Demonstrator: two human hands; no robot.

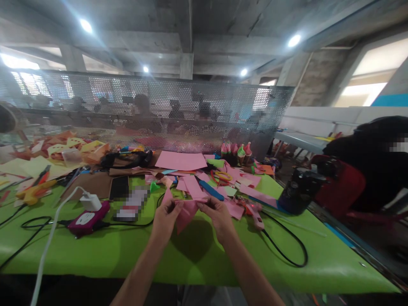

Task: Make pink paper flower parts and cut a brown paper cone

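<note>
My left hand (165, 216) and my right hand (217, 213) both pinch a folded piece of pink paper (186, 212) just above the green table (197, 259). The paper hangs between the thumbs and fingertips, its lower point toward me. Loose pink paper scraps (195, 187) lie just beyond my hands, and a blue marker (210, 191) rests among them. A pink glue gun (256, 215) with a black cord lies to the right of my right hand.
A magenta power bank (86, 221) with a white charger and cables sits at left, a black phone (119, 187) behind it. A dark bottle (298, 191) stands at right. A large pink sheet (180, 161), yellow and orange cutouts (66, 148), a perforated metal screen (143, 110) and a seated person (376, 165) surround.
</note>
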